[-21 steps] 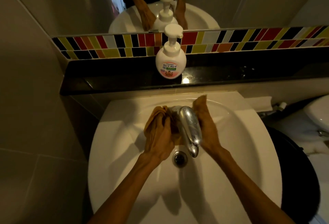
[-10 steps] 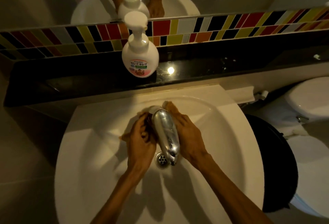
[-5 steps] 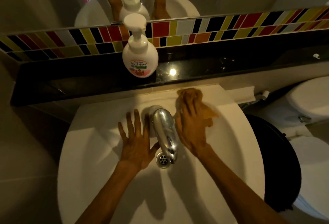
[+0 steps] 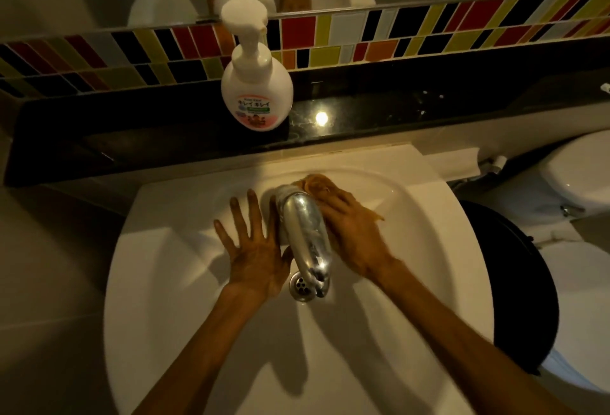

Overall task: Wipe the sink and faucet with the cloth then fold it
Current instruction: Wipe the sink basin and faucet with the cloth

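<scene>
A chrome faucet [image 4: 305,236] juts forward over the drain [image 4: 301,286] of the white sink [image 4: 412,282]. My left hand [image 4: 254,249] lies flat inside the basin left of the faucet, fingers spread, holding nothing. My right hand [image 4: 355,233] presses the orange-brown cloth [image 4: 318,183] against the basin right of the faucet. The cloth shows past my fingertips near the faucet base and at a corner by my knuckles; the rest is under my palm.
A white pump soap bottle [image 4: 255,84] stands on the black ledge [image 4: 412,107] behind the sink, below a multicoloured tile strip and a mirror. A toilet [image 4: 581,177] and a black bin [image 4: 515,282] sit to the right.
Both hands held the cloth around the faucet earlier. My left hand let go and spread flat in the basin. My right hand carried the cloth to the right back rim, then slid it toward the faucet.
</scene>
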